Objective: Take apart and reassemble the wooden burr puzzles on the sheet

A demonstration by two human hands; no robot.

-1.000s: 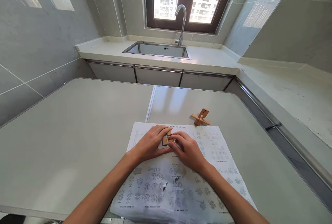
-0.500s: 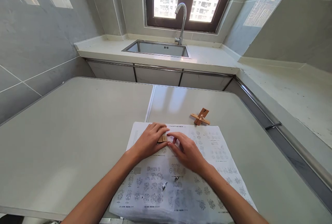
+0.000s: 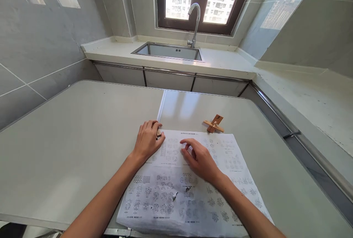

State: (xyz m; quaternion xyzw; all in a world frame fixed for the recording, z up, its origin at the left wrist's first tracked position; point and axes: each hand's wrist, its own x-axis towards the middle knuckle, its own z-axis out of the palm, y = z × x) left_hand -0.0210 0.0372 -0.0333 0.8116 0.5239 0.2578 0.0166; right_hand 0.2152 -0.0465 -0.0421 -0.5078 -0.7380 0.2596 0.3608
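Small wooden block (image 3: pixel 159 133) sits at the far left corner of the printed sheet (image 3: pixel 193 194), mostly hidden, pinched between the thumb and curled fingers of the left hand (image 3: pixel 147 141). The right hand (image 3: pixel 199 158) lies on the sheet to the right, well apart from the block, its fingers loosely spread and bent with the tips on the paper, holding nothing. A wooden cross puzzle (image 3: pixel 213 124) rests on the worktop (image 3: pixel 82 138) just beyond the sheet's far edge.

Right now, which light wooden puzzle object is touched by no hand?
The cross-shaped wooden puzzle beyond the printed sheet; the small wooden block is in the left hand.
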